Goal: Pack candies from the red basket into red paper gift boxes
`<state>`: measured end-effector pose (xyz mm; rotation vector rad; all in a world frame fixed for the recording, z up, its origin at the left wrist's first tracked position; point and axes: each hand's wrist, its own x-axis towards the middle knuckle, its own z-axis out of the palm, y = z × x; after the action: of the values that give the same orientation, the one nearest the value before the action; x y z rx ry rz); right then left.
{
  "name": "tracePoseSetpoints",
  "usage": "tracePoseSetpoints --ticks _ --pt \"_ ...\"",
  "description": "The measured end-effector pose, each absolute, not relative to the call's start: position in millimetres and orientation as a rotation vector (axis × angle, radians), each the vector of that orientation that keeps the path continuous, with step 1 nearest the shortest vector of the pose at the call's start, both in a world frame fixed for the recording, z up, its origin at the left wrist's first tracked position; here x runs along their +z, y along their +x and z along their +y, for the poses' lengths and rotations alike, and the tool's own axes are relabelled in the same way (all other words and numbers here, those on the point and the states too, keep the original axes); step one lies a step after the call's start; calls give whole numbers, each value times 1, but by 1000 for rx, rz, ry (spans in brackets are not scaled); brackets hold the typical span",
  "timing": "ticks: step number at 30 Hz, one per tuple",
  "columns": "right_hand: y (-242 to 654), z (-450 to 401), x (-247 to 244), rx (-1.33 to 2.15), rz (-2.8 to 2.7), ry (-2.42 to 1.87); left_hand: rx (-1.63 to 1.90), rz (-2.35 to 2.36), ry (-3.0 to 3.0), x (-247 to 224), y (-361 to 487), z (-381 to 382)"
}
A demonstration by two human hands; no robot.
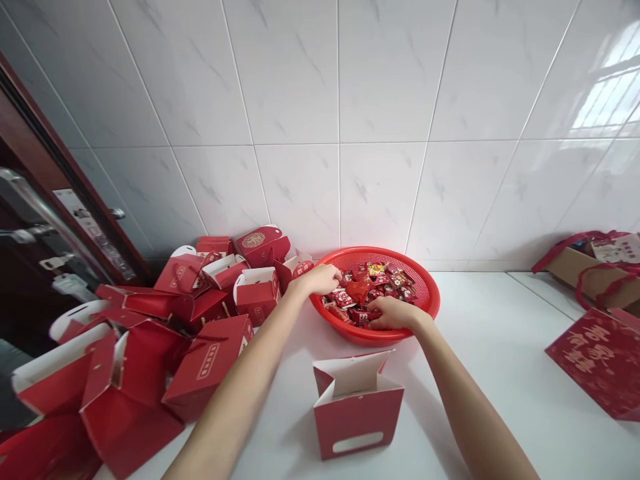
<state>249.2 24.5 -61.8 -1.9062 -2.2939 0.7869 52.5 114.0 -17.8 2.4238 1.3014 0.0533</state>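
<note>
Head view: wrapped candies point(385, 280) just beneath curled left fingers point(330, 275) and curled right fingers point(384, 308), any grip indiscernible.

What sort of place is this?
Probably a room in a home, though a small workroom is possible: pale tiled wall, door with a metal handle, white work surface.

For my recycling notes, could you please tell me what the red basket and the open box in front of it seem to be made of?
Red perforated basket: probably plastic, fairly glossy, judging by its smooth rim and many small holes. Open red box: likely cardboard, rather matte outside, since its flaps show crisp folds and pale inner faces.
</note>
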Motion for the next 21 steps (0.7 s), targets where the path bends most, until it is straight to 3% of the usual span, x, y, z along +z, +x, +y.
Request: tracePoseSetpoints --ticks 4,9,15,21 --pt "247 24 -60 779 -2277 -1954 -157 1348 2363 -34 77 154" --pt "247 26 -63 758 -2282 -1979 -122 1320 2339 -60 100 182" --pt "246 27 -63 754 -2307 -1972 90 1321 2263 -83 102 189" --pt "246 27 -63 775 -2291 -1925 459 1286 2186 -75 103 186"
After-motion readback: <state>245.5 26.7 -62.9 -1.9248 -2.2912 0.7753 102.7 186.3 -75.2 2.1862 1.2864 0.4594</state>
